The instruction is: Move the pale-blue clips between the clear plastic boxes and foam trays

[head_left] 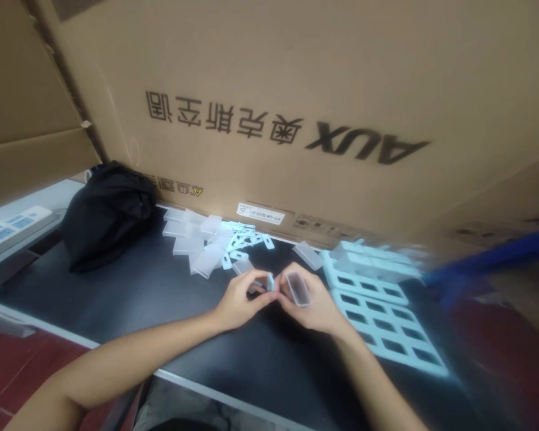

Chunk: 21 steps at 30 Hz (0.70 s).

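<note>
Big brown corrugated cardboard box (296,90) walls off back of dark matte table (139,299). Crumpled black cloth bag (105,215) far left. Pale blue moulded tray with rectangular pockets (386,323) just right of hands. Loose pile of frosted translucent plastic caps (206,245) behind, near box. Right hand (312,305) closed on frosted translucent rectangular sleeve (296,288), open mouth up-left, long axis toward left hand (242,299). Left hand pinches small pale plastic insert (270,281), touching sleeve mouth.
</note>
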### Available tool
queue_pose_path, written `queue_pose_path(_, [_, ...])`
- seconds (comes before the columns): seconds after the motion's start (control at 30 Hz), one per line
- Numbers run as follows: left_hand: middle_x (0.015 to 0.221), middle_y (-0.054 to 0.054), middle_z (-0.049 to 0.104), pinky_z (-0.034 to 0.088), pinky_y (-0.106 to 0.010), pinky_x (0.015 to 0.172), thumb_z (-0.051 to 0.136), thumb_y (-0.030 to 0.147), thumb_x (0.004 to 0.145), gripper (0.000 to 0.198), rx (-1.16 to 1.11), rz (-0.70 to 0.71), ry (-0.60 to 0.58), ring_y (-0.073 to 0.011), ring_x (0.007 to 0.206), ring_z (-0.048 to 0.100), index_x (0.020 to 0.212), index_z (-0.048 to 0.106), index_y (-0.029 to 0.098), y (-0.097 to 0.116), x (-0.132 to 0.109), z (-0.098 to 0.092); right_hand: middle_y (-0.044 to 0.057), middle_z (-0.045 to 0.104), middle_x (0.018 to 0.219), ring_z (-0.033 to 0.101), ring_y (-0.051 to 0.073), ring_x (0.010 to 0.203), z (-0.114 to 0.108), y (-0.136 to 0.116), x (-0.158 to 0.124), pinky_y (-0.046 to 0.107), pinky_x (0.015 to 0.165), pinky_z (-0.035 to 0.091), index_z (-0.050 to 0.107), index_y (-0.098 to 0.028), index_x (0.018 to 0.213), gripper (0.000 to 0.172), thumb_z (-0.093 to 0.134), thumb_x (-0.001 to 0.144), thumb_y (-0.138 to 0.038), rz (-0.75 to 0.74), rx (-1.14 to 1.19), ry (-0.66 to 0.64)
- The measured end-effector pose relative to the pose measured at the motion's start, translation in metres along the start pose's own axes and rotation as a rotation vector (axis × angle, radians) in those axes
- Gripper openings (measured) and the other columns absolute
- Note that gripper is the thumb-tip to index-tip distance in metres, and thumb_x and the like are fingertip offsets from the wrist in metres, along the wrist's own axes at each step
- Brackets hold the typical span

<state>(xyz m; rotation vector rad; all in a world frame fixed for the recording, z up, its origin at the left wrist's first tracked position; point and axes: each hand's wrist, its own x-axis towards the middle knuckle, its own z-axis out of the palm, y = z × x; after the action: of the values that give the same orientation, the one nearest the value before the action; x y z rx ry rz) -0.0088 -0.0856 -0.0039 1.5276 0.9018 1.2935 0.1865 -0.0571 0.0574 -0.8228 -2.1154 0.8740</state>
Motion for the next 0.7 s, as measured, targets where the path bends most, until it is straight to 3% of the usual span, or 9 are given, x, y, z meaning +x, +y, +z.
queue_pose_path(0.13, [0.107, -0.012, 0.073, 0.062, -0.028, 0.079, 0.076, 0.046, 0.088, 0.043, -0.058, -0.061, -0.037, -0.0197, 0.088, 0.073, 0.116, 0.073, 0.013, -0.001, -0.001, 0.002, -0.003, 0.061, 0.078, 0.055, 0.012, 0.06, 0.004, 0.001, -0.006, 0.024, 0.057, 0.048, 0.054, -0.024, 0.093, 0.018, 0.069, 0.084, -0.022, 0.007, 0.094, 0.01])
queue_pose_path(0.23, [0.105, -0.013, 0.075, 0.062, -0.029, 0.08, 0.078, 0.048, 0.087, 0.046, -0.066, -0.102, -0.049, -0.0216, 0.089, 0.074, 0.113, 0.075, 0.011, -0.003, 0.0, 0.002, -0.003, 0.062, 0.079, 0.057, 0.012, 0.062, 0.0, 0.004, -0.011, 0.024, 0.058, 0.048, 0.052, -0.024, 0.095, 0.018, 0.068, 0.086, -0.024, 0.007, 0.021, -0.01])
queue_pose_path(0.33, [0.098, -0.014, 0.077, 0.063, -0.034, 0.083, 0.078, 0.052, 0.085, 0.053, -0.167, -0.188, -0.023, -0.0232, 0.086, 0.076, 0.116, 0.074, 0.009, -0.006, 0.002, 0.003, -0.002, 0.064, 0.081, 0.059, 0.014, 0.064, -0.003, 0.01, -0.016, 0.025, 0.06, 0.047, 0.052, -0.024, 0.1, 0.018, 0.066, 0.087, -0.025, 0.0, -0.262, 0.015])
queue_pose_path(0.47, [0.093, -0.013, 0.078, 0.063, -0.036, 0.084, 0.079, 0.054, 0.084, 0.057, -0.247, -0.259, -0.005, -0.0234, 0.085, 0.076, 0.117, 0.073, 0.007, -0.007, 0.003, 0.005, 0.007, 0.071, 0.096, 0.068, 0.022, 0.083, 0.0, 0.02, -0.019, 0.034, 0.075, 0.05, 0.055, -0.022, 0.11, 0.024, 0.064, 0.09, -0.031, -0.08, -0.71, 0.055])
queue_pose_path(0.6, [0.091, -0.013, 0.079, 0.063, -0.033, 0.077, 0.08, 0.055, 0.081, 0.058, -0.129, -0.298, 0.003, -0.0223, 0.078, 0.075, 0.113, 0.076, 0.007, -0.004, 0.0, 0.008, 0.013, 0.072, 0.111, 0.069, 0.028, 0.096, 0.006, 0.022, -0.019, 0.038, 0.082, 0.051, 0.054, -0.017, 0.127, 0.045, 0.065, 0.087, -0.033, -0.121, -0.908, 0.016])
queue_pose_path(0.7, [0.087, -0.012, 0.078, 0.062, -0.031, 0.07, 0.082, 0.054, 0.078, 0.056, -0.039, -0.333, 0.027, -0.0204, 0.069, 0.074, 0.109, 0.077, 0.008, -0.003, -0.002, 0.01, 0.014, 0.071, 0.112, 0.067, 0.028, 0.095, 0.011, 0.018, -0.018, 0.038, 0.08, 0.05, 0.052, -0.015, 0.134, 0.055, 0.065, 0.083, -0.031, -0.106, -0.985, -0.02])
